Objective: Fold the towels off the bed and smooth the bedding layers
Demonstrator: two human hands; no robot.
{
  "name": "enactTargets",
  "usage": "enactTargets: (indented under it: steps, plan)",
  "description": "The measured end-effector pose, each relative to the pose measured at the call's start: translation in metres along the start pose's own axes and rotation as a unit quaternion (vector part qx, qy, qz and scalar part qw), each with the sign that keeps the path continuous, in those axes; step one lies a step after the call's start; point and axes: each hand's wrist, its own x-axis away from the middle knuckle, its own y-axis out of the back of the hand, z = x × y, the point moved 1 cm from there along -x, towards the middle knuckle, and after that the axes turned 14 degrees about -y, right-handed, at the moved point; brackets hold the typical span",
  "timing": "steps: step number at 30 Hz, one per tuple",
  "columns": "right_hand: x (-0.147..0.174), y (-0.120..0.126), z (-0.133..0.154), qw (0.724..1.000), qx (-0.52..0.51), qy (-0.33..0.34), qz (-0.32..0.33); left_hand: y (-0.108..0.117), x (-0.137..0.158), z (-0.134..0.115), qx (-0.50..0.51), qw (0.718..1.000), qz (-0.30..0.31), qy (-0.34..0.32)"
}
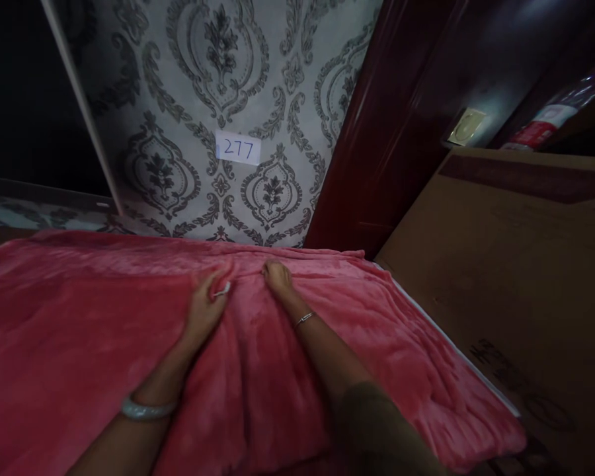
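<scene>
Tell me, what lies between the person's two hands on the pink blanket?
Only a raised fold of the pink blanket lies between the left hand and the right hand, as the head view shows.

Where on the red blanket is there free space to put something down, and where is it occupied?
The blanket is bare on its left part, between the left hand and the left edge of the picture. It is also bare on the right, between the right hand and the cardboard. The middle is crowded: both hands rest there, close together, near the wall.
</scene>
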Motion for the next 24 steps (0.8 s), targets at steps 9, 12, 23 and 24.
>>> enactTargets:
  steps: [9, 12, 23, 24]
  plan:
    - [0.008, 0.013, -0.026, 0.999, 0.029, 0.017, 0.016, -0.035, 0.005, -0.001, -0.142, 0.969, 0.188, -0.075]
    - [0.009, 0.030, -0.057, 0.999, 0.031, 0.005, 0.024, -0.036, 0.006, 0.003, -0.151, 0.964, 0.196, -0.094]
    - [-0.002, 0.045, -0.147, 0.994, 0.042, -0.077, -0.063, -0.031, -0.001, -0.003, -0.178, 0.956, 0.212, -0.095]
    - [-0.004, 0.039, -0.147, 0.993, 0.045, -0.084, -0.073, -0.032, -0.001, -0.001, -0.178, 0.956, 0.211, -0.098]
